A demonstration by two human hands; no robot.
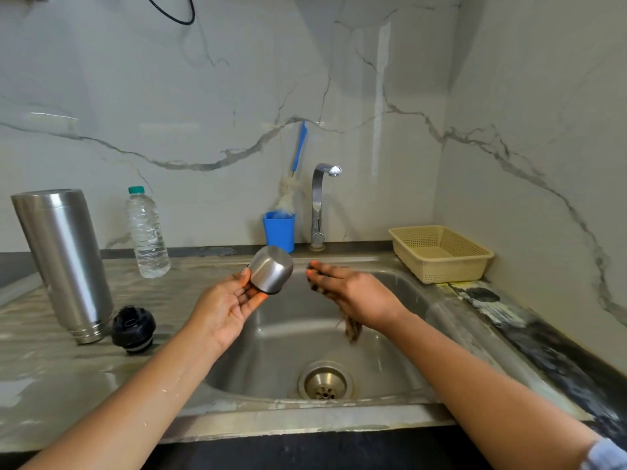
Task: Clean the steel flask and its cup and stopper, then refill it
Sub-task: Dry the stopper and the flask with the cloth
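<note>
Steel is most of what shows here, and the sink [271,351] serves as the landmark. Above its left rim the left hand [227,300] pinches the flask's cup [271,269] between thumb and fingers at the open rim. The cup is tipped on its side with its closed base pointing up and away, which likely lets water run out and turns the mouth toward the other hand. Over the basin's back half, near the cup but not touching it, the right hand [353,293] grips a brownish fibrous scrubber [351,329] whose strands hang below the palm. It looks poised to work on the cup, with drips falling into the basin. The hands are apart, each closed on its own thing. Left of the sink, on the wet surface [51,368], the flask [64,262] stands with its threaded mouth down, probably to drain. The black stopper [133,329] sits just beside its base, on the side nearer the sink. Behind them, still left of the sink, stands a clear water bottle [147,235] with a green cap, perhaps for the refill. At the back edge of the sink a blue holder [280,230] keeps a bottle brush [299,147] upright, right beside the tap [319,198]; no stream is visible from it. At the sink's back right corner sits a beige basket [451,271], which looks like a drying spot. The cup seems to be the part now being cleaned, and refilling is still some way off.
</note>
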